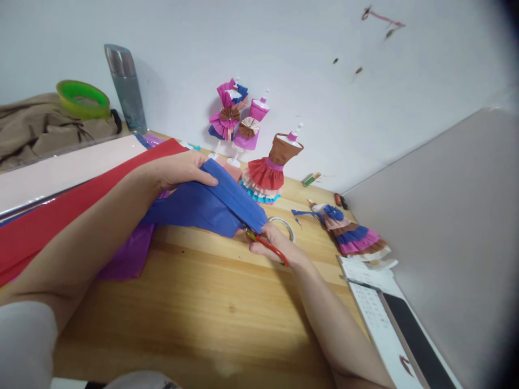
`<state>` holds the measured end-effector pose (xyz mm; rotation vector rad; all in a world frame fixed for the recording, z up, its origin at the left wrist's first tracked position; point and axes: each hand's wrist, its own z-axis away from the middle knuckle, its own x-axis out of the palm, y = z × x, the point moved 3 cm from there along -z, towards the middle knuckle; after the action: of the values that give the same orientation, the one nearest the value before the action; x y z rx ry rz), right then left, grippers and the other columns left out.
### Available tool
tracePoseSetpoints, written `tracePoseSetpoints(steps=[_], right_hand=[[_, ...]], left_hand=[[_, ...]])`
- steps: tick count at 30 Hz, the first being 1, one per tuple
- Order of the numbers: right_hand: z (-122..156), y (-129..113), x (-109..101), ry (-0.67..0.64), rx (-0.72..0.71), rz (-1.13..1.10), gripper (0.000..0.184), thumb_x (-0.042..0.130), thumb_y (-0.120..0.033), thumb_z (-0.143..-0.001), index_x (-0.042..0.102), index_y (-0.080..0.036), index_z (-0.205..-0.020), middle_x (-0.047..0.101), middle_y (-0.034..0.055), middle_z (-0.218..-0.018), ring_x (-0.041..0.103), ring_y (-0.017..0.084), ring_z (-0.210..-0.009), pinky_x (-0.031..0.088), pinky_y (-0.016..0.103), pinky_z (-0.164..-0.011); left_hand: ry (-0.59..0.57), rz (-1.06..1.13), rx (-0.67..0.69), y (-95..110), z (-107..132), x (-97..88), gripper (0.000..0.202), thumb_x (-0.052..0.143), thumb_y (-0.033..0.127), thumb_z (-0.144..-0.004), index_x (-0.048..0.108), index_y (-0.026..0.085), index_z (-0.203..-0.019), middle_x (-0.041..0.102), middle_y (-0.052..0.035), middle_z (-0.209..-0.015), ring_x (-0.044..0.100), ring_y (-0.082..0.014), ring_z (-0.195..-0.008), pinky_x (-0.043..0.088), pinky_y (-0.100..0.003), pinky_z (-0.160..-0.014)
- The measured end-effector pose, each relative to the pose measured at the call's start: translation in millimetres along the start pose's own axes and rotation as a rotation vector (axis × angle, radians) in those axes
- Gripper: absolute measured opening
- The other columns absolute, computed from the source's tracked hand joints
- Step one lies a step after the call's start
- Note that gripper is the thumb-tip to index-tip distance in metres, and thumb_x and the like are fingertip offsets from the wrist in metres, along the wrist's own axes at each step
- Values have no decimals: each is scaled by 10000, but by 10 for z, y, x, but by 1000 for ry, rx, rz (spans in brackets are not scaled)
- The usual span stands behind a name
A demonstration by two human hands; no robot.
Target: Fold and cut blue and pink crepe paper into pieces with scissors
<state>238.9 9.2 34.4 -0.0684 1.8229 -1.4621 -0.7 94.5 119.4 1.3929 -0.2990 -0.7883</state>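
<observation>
Wood table [227, 308] against white wall [300, 59]. Blue paper [194, 208] at mid-table, partly folded; left hand [182, 168] pinches its upper part, right hand [278, 243] grips red-handled scissors [278, 254], blades at the paper's edge. Can't tell how far they're spread. Tape roll [290, 228] just beyond right hand, partly hidden. Left forearm crosses over red sheet [48, 237] and purple sheet [133, 254]. Far left: flask [130, 97], green tape [85, 105] on brown cloth [32, 129]. Near wall: two pink dress forms [229, 116], one brown-red form [278, 165], all upright. Right side: striped form [360, 237] lying down, near papers [368, 302] and dark panel [417, 335].
</observation>
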Motion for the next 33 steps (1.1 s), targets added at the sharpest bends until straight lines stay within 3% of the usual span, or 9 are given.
tracePoseSetpoints(steps=[5, 10, 13, 17, 20, 23, 26, 29, 33], right_hand=[[-4, -65, 12, 0, -111, -61, 512, 607, -662, -838, 683, -185, -1007, 581, 28, -825, 482, 187, -733, 438, 315, -705], [4, -61, 7, -72, -38, -28, 559, 638, -713, -783, 681, -164, -875, 477, -17, -669, 407, 140, -606, 364, 272, -572], [22, -50, 3, -100, 1, -84, 580, 649, -699, -785, 672, -143, -950, 451, -40, -654, 367, 108, -546, 306, 247, -520], [48, -75, -23, -79, 13, -54, 520, 680, -635, -797, 642, -156, -996, 491, -29, -705, 401, 117, -586, 342, 247, -546], [67, -77, -59, -61, 41, -10, 493, 736, -560, -780, 610, -179, -1066, 540, -7, -770, 464, 148, -651, 411, 268, -608], [82, -65, -96, -62, 26, 33, 588, 762, -496, -768, 544, -198, -1226, 603, 43, -951, 542, 199, -817, 478, 327, -771], [89, -68, -118, -80, -12, 45, 662, 772, -434, -757, 479, -201, -1303, 592, 77, -1122, 544, 224, -965, 466, 377, -912], [91, -86, -126, -85, -2, 32, 546, 750, -392, -771, 501, -188, -1212, 578, 73, -1087, 543, 213, -929, 478, 363, -873], [82, -126, -150, -9, 30, 33, 420, 734, -447, -777, 523, -192, -1034, 534, 17, -892, 493, 169, -747, 449, 297, -700]], left_hand=[[8, 25, -25, -17, -10, 12, 271, 743, 299, -660, 813, 201, -903, 792, -30, -861, 722, -273, -966, 549, -334, -866], [48, -5, 26, 20, 13, 14, 288, 712, 297, -672, 806, 198, -926, 792, -21, -878, 719, -263, -980, 542, -332, -879], [77, -22, 38, 47, 40, 1, 320, 693, 290, -683, 800, 195, -969, 791, -16, -881, 713, -265, -1002, 534, -341, -894], [81, -53, 52, 61, 61, -31, 330, 696, 290, -689, 800, 203, -989, 790, -8, -883, 709, -266, -1017, 530, -346, -907], [106, -48, 54, 51, 70, -74, 350, 700, 300, -692, 797, 202, -1014, 785, -7, -856, 712, -268, -1003, 534, -350, -905], [150, -65, 45, 34, 78, -112, 373, 694, 313, -705, 790, 194, -1045, 780, -15, -854, 714, -271, -983, 541, -345, -885], [195, -133, 83, 48, 83, -117, 352, 687, 297, -722, 784, 195, -1044, 773, -10, -881, 705, -255, -973, 542, -326, -881], [257, -194, 129, 91, 95, -90, 301, 675, 271, -740, 780, 191, -1010, 757, 7, -886, 686, -237, -989, 532, -309, -902], [288, -201, 135, 138, 118, -41, 283, 661, 257, -758, 773, 176, -1005, 751, 6, -893, 678, -235, -997, 528, -311, -911]])
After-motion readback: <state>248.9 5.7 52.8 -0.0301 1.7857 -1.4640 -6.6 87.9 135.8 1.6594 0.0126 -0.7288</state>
